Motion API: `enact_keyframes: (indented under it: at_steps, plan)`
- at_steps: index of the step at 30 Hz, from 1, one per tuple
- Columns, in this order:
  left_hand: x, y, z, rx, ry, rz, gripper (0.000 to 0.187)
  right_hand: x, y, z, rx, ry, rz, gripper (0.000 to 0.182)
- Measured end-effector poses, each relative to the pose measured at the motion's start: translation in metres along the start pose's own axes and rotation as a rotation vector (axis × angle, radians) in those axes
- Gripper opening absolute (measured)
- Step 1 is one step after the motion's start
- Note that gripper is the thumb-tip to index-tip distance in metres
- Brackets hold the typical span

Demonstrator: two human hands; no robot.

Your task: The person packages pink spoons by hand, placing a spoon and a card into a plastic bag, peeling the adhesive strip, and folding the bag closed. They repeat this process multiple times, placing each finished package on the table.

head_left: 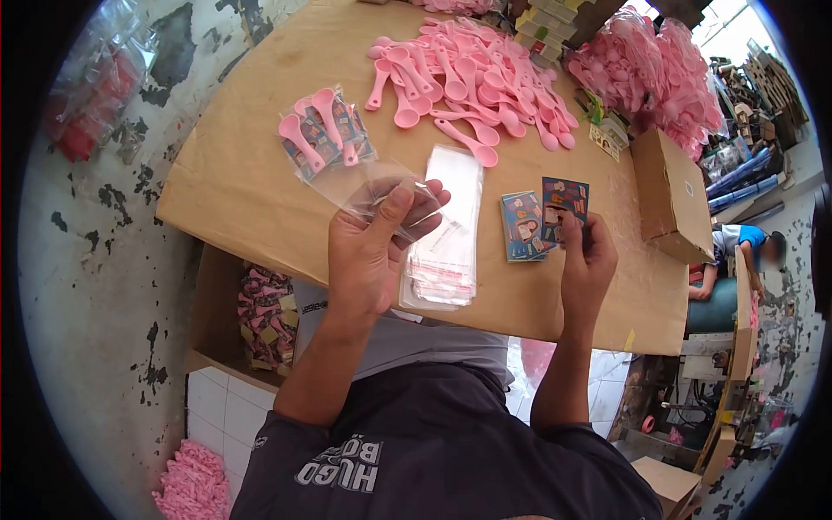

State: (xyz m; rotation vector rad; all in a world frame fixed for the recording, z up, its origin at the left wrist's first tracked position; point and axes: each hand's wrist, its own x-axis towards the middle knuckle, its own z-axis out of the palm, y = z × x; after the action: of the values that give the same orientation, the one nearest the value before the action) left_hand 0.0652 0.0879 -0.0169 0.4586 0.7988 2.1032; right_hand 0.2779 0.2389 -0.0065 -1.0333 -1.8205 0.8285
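My left hand (381, 230) is closed on a clear plastic bag (351, 192), pinched between thumb and fingers. Below it lies a stack of clear plastic bags (451, 208). In my right hand (587, 247) is a dark printed card (563, 198), gripped near its lower edge. Just left of that hand a stack of similar printed cards (523, 230) rests on the table. Beyond my left hand, pink spoons (301, 144) lie on printed cards and clear bags. A large heap of loose pink spoons (472, 74) covers the table's far part.
The brown-covered table (234, 165) has a curved left edge. A cardboard box (672, 195) and big bags of pink spoons (646, 74) stand at right. Another person (737, 247) is beyond the box. Underneath, a carton (260, 316) holds packed pieces; a pink pile (192, 481) lies on the floor.
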Motion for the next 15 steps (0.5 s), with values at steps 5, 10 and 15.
enact_keyframes:
  at_steps: [5,10,15]
  plan:
    - [0.003,0.001,0.012,-0.082,-0.043,-0.028,0.028,-0.027,-0.033,0.011,0.431,-0.386,0.189,0.020]
    - [-0.001,0.000,0.017,-0.075,-0.029,-0.041,0.033,-0.035,-0.043,0.028,0.508,-0.579,0.300,0.019]
    - [0.001,0.000,0.014,-0.099,-0.030,0.002,0.035,-0.038,-0.044,0.040,0.591,-0.390,0.214,0.023]
